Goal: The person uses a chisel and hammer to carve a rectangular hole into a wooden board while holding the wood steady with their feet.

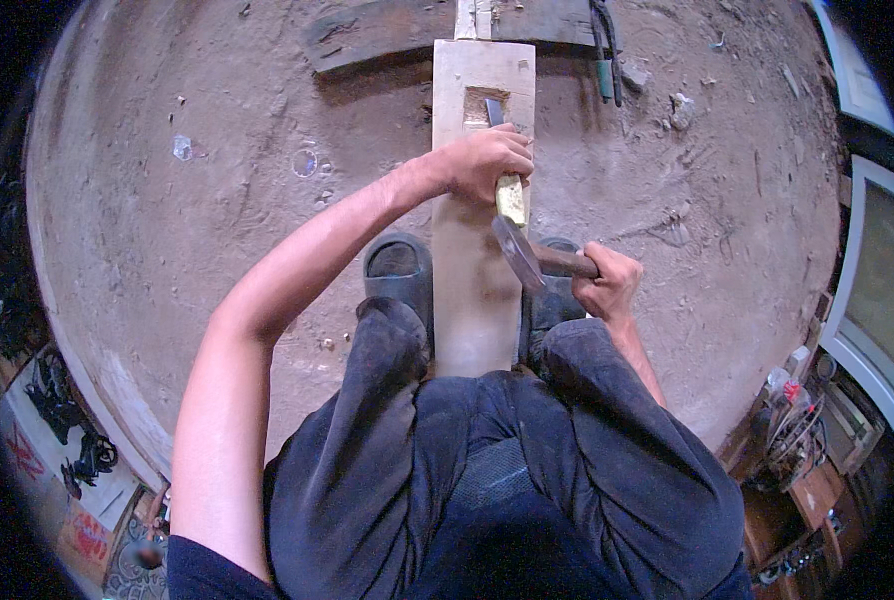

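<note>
My left hand (489,160) is closed around a chisel (510,200) with a yellowish handle. Its flat metal blade points away from me into a rectangular recess (475,105) cut in a pale wooden plank (467,300). In my right hand (609,280), the fingers wrap round the wooden handle of a hammer (519,255). The hammer's metal head is close to the butt of the chisel; whether they touch I cannot tell. The plank runs straight out from between my legs, its near end partly hidden by my lap.
Beyond the plank's far end a dark, weathered beam (377,38) lies crosswise. A green-handled tool (605,80) leans by it, near small stones (681,110) on the dirt floor. My sandalled feet flank the plank. Cables and clutter (792,440) lie at right, beside framed panels (872,290).
</note>
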A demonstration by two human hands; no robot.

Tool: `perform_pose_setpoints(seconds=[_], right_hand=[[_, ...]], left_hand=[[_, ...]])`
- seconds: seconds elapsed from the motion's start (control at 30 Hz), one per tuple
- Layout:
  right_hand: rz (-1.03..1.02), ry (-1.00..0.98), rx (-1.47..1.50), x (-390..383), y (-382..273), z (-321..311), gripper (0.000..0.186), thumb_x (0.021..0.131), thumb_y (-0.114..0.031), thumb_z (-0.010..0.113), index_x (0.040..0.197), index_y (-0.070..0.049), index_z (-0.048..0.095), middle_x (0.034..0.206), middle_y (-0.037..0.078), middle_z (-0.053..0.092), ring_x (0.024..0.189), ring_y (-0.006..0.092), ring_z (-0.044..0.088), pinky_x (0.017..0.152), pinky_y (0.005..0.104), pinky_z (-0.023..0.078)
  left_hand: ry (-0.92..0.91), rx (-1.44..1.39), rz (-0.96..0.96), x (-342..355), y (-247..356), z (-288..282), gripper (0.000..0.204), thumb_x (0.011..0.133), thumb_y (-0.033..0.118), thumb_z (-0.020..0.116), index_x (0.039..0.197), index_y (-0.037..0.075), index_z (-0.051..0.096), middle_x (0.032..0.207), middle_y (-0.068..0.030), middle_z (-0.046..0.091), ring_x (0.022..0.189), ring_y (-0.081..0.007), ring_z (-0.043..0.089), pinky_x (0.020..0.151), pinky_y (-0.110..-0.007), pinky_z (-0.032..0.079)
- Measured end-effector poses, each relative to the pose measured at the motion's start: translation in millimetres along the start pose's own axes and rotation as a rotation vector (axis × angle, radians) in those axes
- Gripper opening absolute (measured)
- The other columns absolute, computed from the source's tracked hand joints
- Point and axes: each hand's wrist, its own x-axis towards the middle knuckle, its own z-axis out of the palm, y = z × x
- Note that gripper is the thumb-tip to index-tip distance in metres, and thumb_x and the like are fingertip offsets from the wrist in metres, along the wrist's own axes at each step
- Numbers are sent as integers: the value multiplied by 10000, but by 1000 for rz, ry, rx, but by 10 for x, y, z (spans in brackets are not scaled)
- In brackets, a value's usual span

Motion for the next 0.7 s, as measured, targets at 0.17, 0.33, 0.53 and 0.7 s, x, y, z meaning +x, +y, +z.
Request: perform_pose_setpoints(seconds=[0.17,0.33,0.53,0.7], right_hand=[[-52,39,162,-35,39,-27,238,685,-80,667,585,-57,452,531,116,436,441,282,476,437,369,349],[-63,26,209,-33,70,32,261,704,-87,668,577,-56,443,522,114,422,438,282,475,434,369,338],[-87,4,190,15,11,-126,255,711,-79,663,573,-57,449,519,109,424,440,283,479,437,372,354],[-116,10,180,3,-32,-29,230,705,-81,668,589,-56,471,521,108,448,447,280,506,436,368,372]], left_hand=[[67,-36,-55,5,85,-5,235,737,113,709,655,52,497,652,-85,511,691,-290,523,687,-413,431],[79,-119,-107,-115,202,-31,229,735,86,700,655,41,491,641,-89,489,661,-294,510,659,-414,426],[66,-166,-64,-29,211,-50,212,724,76,697,654,30,503,662,-93,518,676,-290,525,640,-421,422],[104,-151,-151,-105,204,-107,227,716,75,696,640,27,488,633,-95,503,647,-286,515,637,-406,424]])
